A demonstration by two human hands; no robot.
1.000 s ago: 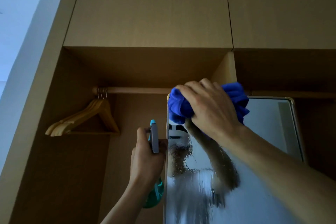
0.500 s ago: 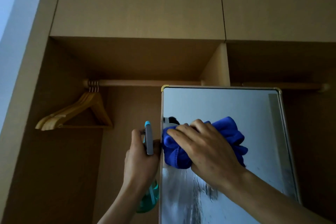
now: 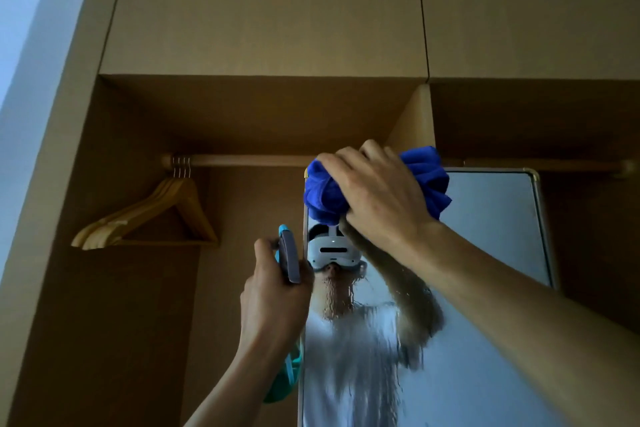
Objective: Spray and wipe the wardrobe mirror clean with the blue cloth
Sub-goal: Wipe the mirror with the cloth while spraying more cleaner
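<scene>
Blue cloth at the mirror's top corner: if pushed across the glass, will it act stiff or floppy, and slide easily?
Probably floppy: the blue cloth bunches into soft folds under the right hand. It likely glides easily, since the mirror below shows wet streaks. Seems light; one hand holds it overhead.

Tan wood-veneer wardrobe, open-fronted, fills most of the view. Round wooden hanging rail runs level across the left bay. Several pale wooden coat hangers hang bunched at the rail's left end. Above the rail: recessed soffit, then two flat handle-less veneer doors, shut, narrow seam between. A vertical divider panel meets the rail's right end. Left of the rail, beyond the carcass side: plain pale bluish wall, brightly lit. Interior dim.
</scene>
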